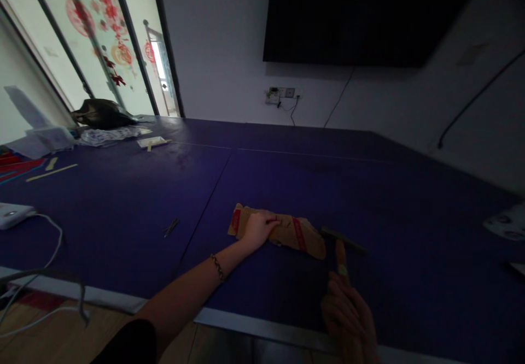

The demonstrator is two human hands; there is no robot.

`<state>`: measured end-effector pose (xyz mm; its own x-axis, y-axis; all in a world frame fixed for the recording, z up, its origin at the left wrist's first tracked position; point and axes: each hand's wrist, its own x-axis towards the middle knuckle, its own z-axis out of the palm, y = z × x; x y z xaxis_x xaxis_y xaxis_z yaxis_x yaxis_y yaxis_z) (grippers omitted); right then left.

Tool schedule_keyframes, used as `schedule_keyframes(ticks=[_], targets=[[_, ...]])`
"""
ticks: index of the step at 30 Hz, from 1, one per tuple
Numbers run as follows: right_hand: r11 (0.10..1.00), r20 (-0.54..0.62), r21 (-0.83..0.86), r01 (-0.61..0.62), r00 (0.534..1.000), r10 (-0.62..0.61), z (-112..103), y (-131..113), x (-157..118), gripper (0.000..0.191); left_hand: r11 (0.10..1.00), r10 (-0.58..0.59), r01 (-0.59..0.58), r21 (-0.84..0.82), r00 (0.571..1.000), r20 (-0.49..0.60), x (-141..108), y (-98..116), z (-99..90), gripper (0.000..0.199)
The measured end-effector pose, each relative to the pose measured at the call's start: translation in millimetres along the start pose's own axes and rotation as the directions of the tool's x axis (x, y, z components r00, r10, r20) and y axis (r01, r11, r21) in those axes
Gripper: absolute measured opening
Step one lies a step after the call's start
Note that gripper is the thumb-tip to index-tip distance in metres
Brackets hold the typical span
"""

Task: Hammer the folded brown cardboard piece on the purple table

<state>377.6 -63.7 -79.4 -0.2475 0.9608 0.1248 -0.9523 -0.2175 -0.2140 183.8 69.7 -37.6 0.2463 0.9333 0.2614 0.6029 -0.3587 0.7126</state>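
Observation:
My left hand (259, 228) rests on a torn piece of brown cardboard (293, 233) with red printed bands, which lies on the dark blue table (320, 183). Its thumb and fingers are pinched together over the middle of the cardboard; what is between them is too small and dark to make out. At the lower right, my right hand (346, 309) grips the wooden handle of a hammer (342, 239). The hammer's long dark head is just beyond the cardboard's right end. Several thin nails (171, 227) lie in a small pile to the left of my left arm.
A white power strip (14, 215) with a cable sits at the left edge. Far left are a clear plastic box (43, 140), a black bag (104, 113) and a thin wooden strip (51, 172). A wall-mounted television (365, 19) hangs beyond the table.

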Motion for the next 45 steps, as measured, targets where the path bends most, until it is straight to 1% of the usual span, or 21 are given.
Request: schedule_keyframes(ticks=[3,7,10,12,14,17,19,20,21,22,23,24,25,27,29,31,32,34,37,41,45], targets=[[1.0,0.041,0.011,0.002,0.999,-0.002,-3.4,-0.9,0.5,0.013,0.999,-0.042,0.042,0.027,0.999,-0.016,-1.7,-2.9,8.0,0.02],[0.995,0.008,0.097,0.008,1.0,-0.009,-3.4,-1.0,-1.7,0.014,0.993,-0.057,0.059,0.102,0.998,-0.015,-4.1,-1.6,11.4,0.02],[0.994,-0.011,0.108,0.019,1.0,-0.018,-4.1,-0.7,-3.3,0.015,0.989,-0.063,0.064,0.131,0.998,-0.01,-4.8,0.0,11.4,0.02],[0.997,-0.02,0.075,0.028,0.999,-0.027,-5.3,-1.1,-3.1,0.015,0.99,-0.062,0.062,0.128,0.998,-0.002,-4.7,-0.1,11.5,0.019],[1.0,-0.021,0.002,0.016,1.0,-0.016,-5.3,-2.5,-1.4,0.014,0.99,-0.059,0.058,0.126,0.998,0.003,-4.5,-0.9,11.8,0.018],[0.981,-0.007,-0.18,-0.069,0.998,0.069,4.4,-4.9,2.1,0.01,0.99,-0.059,0.059,0.13,0.998,-0.003,-4.1,-2.0,12.5,0.019],[0.932,-0.053,-0.336,-0.137,0.991,0.126,20.9,-3.2,3.0,0.003,0.99,-0.061,0.06,0.128,0.998,0.001,-4.0,-2.1,12.7,0.019],[0.896,-0.112,-0.416,-0.157,0.986,0.12,32.0,-0.3,2.9,0.004,0.99,-0.061,0.06,0.125,0.998,0.004,-4.0,-2.1,12.6,0.019],[0.856,-0.185,-0.493,-0.156,0.98,0.072,44.3,4.2,2.6,0.01,0.991,-0.062,0.061,0.122,0.998,0.008,-4.0,-1.9,12.4,0.019],[0.807,-0.256,-0.574,-0.137,0.966,-0.018,57.0,10.0,2.4,0.015,0.991,-0.065,0.063,0.117,0.998,0.01,-4.0,-1.8,12.1,0.019],[0.742,-0.332,-0.656,-0.138,0.936,-0.12,69.3,16.9,2.5,0.018,0.992,-0.066,0.064,0.112,0.998,0.011,-3.9,-1.7,11.8,0.02],[0.676,-0.382,-0.717,-0.168,0.907,-0.179,80.4,24.3,3.1,0.024,0.992,-0.064,0.063,0.107,0.998,0.013,-3.8,-1.6,11.4,0.02],[0.62,-0.408,-0.759,-0.2,0.888,-0.213,89.4,31.8,4.5,0.029,0.993,-0.059,0.057,0.102,0.998,0.017,-3.6,-1.6,11.1,0.021],[0.53,-0.433,-0.8,-0.28,0.881,-0.188,100.1,45.0,9.3,0.034,0.994,-0.045,0.042,0.097,0.999,0.03,-3.2,-1.7,10.7,0.02],[0.454,-0.45,-0.816,-0.358,0.886,-0.111,100.9,54.0,15.4,0.032,0.994,-0.041,0.038,0.105,0.999,0.034,-2.9,-1.9,10.8,0.019],[0.387,-0.474,-0.822,-0.418,0.879,-0.057,95.4,58.7,20.2,0.028,0.993,-0.047,0.043,0.113,0.998,0.032,-2.8,-1.7,11.1,0.019],[0.358,-0.479,-0.829,-0.43,0.876,-0.057,91.7,59.8,21.5,0.026,0.992,-0.05,0.046,0.115,0.998,0.031,-2.9,-1.5,11.2,0.018],[0.319,-0.466,-0.851,-0.417,0.88,-0.094,84.9,60.4,21.4,0.022,0.992,-0.053,0.049,0.113,0.998,0.032,-3.1,-0.9,11.3,0.019],[0.291,-0.417,-0.885,-0.364,0.898,-0.143,78.3,60.0,17.1,0.016,0.992,-0.054,0.05,0.115,0.998,0.034,-3.2,0.3,10.5,0.019],[0.263,-0.435,-0.881,-0.393,0.892,-0.124,77.6,59.4,13.4,0.014,0.989,-0.06,0.053,0.136,0.997,0.044,-2.8,1.1,9.3,0.019],[0.227,-0.431,-0.889,-0.397,0.894,-0.126,83.2,59.4,14.1,0.019,0.99,-0.048,0.041,0.137,0.998,0.047,-2.1,0.3,9.8,0.019]])
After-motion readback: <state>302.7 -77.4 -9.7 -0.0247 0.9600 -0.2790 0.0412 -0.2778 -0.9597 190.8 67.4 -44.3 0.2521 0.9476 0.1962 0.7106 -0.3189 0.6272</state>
